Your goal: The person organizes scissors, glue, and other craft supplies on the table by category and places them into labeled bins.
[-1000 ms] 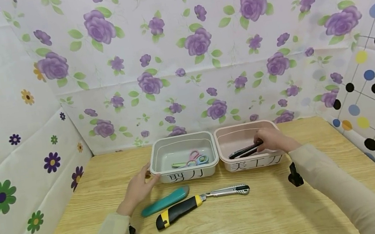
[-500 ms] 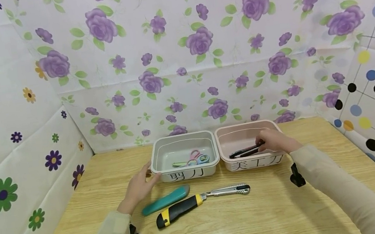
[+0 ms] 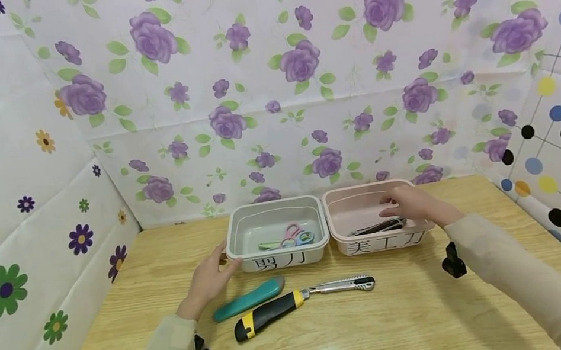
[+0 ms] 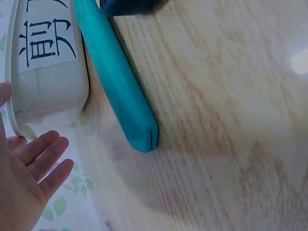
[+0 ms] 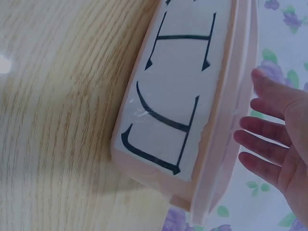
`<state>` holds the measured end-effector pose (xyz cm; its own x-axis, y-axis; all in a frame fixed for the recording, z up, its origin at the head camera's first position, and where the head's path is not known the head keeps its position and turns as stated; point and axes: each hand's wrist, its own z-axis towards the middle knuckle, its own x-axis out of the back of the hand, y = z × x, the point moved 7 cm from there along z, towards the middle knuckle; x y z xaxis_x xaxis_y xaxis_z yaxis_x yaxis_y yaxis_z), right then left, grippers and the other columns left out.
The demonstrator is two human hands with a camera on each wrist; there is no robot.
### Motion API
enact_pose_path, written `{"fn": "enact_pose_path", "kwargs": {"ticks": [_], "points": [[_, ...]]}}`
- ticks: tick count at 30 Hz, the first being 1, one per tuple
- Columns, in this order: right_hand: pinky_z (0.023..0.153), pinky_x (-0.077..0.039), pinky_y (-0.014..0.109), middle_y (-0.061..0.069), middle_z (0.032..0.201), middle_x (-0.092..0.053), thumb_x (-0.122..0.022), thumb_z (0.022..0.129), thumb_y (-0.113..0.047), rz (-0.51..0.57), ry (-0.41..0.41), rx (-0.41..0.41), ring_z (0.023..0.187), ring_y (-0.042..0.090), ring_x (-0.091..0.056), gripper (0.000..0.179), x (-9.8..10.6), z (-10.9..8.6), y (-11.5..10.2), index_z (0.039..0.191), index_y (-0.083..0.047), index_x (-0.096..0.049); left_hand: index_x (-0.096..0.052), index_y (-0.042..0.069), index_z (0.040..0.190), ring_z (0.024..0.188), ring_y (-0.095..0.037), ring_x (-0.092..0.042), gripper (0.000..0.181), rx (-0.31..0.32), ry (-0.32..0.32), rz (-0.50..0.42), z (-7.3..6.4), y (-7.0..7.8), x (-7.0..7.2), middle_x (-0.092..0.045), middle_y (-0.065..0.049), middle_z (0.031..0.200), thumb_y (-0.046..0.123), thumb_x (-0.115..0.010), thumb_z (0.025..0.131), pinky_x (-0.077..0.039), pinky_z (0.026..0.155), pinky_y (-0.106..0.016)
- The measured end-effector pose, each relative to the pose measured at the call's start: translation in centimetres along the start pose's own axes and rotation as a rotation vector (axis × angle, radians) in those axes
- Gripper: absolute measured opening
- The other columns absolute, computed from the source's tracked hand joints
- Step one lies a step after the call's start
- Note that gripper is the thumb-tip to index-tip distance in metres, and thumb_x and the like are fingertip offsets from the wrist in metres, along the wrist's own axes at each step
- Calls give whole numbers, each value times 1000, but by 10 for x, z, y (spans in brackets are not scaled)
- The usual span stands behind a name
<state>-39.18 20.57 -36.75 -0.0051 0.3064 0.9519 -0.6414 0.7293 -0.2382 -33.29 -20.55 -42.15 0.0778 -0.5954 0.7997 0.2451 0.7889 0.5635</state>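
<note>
My left hand point(image 3: 212, 278) rests at the left end of the grey bin point(image 3: 322, 240), its thumb near the front rim; the left wrist view shows loosely extended fingers beside the bin. Inside that bin lie small scissors point(image 3: 293, 236) with pink and blue handles. Over the pink bin point(image 3: 340, 235) hovers my right hand point(image 3: 414, 204), holding nothing, its fingers apart in the right wrist view. Dark utility knives point(image 3: 377, 227) lie below it, along that bin's front wall; how many I cannot tell.
In front of the bins lie a teal box cutter point(image 3: 250, 298), a black and yellow utility knife point(image 3: 268, 315) and a silver snap-off knife point(image 3: 342, 286) on the wooden table point(image 3: 409, 324). Flowered sheets point(image 3: 267, 81) stand behind and at the left; a dotted one is at the right.
My right hand has let go of a dark utility knife, which now lies lower in the pink bin, and has risen slightly to the right. My left hand has stayed at the grey bin.
</note>
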Motion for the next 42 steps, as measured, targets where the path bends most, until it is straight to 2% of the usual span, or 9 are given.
{"fn": "enact_pose_path", "kwargs": {"ticks": [4,7,17,25,34,38,42], "points": [[72,-49,40,12,91,-67,-67,83,-22,-11,12,4,81,24,-63,28,4,-2,-9,99,0,-68,-35,4,138,100,-30,-57,66,9,-4,-5,-1,1,-1,-61,-14,111,43,-53,89,-46,80,-48],[76,-49,42,14,97,-66,-67,83,-26,-12,6,3,88,29,-62,35,6,-3,-17,104,1,-66,-35,4,139,100,-29,-57,66,13,-4,2,-1,1,-1,-61,-14,111,43,-53,89,-46,81,-48],[76,-50,40,12,103,-66,-66,82,-35,-5,19,52,90,27,-62,42,20,-8,-49,108,-2,-65,-34,2,139,99,-29,-57,67,1,-1,11,0,1,0,-61,-14,109,43,-52,89,-46,80,-48],[74,-50,36,7,103,-66,-68,80,-34,-24,57,124,88,24,-63,38,27,-12,-81,107,-8,-65,-34,3,139,99,-30,-57,67,-1,3,15,-1,1,0,-61,-15,110,44,-52,89,-46,79,-48],[76,-49,32,4,102,-64,-68,80,-35,5,21,200,90,18,-62,41,11,-20,-116,108,-6,-64,-34,3,139,99,-29,-57,68,-3,0,7,-1,1,-1,-62,-14,109,46,-52,89,-46,79,-48],[79,-49,33,6,104,-64,-67,81,-34,55,2,228,93,20,-61,41,1,-23,-125,108,-4,-63,-34,3,139,99,-29,-57,69,-3,-2,6,-1,1,-1,-62,-14,110,47,-52,89,-46,79,-47],[79,-49,31,4,106,-62,-67,82,-33,86,-38,229,94,15,-59,40,-12,-26,-131,112,-6,-62,-35,3,139,99,-29,-57,70,-4,-1,11,-1,2,0,-61,-14,110,48,-51,88,-46,79,-47]]}}
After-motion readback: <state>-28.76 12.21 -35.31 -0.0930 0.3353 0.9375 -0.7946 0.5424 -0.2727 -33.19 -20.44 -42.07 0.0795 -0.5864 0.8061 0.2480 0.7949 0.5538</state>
